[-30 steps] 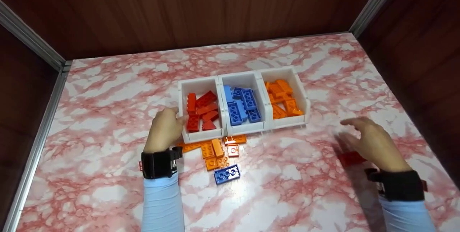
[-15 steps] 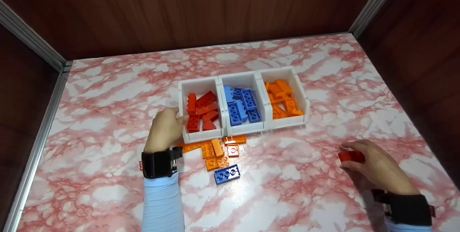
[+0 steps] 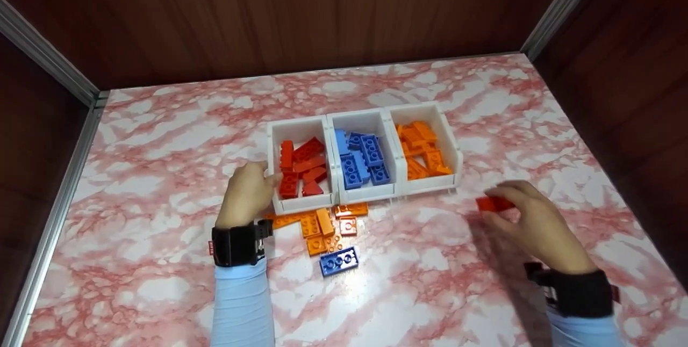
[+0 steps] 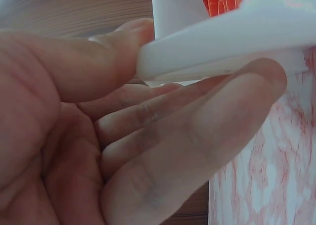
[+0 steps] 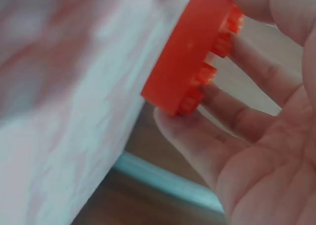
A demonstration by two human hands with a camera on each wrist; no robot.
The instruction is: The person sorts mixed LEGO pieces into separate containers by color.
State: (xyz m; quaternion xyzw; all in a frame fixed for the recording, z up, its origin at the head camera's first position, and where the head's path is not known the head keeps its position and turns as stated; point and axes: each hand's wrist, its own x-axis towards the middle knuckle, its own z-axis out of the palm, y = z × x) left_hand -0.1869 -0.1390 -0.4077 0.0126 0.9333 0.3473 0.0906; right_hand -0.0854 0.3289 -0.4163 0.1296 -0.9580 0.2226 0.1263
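Note:
My left hand (image 3: 248, 191) grips the side wall of the white bin (image 3: 273, 145) that holds red bricks; in the left wrist view the thumb lies on one face of the wall and the fingers on the other. Out to the right, my right hand (image 3: 532, 223) pinches a red toy brick (image 5: 185, 52) above the table. Its studs face the palm in the right wrist view. The bin in the middle (image 3: 371, 195) contains blue bricks, and the right bin (image 3: 430, 185) contains orange ones. All three bins stand joined side by side.
Several orange bricks (image 3: 317, 229) lie loose in front of the left bin. Nearer to me is a blue brick (image 3: 339, 261), studs up. Dark wooden panels (image 3: 322, 14) with metal edge strips enclose the marbled table (image 3: 161, 137).
My right hand came down on the red brick lying at the right, picked it up and carried it leftward and away from me. The left hand stayed at the bin wall.

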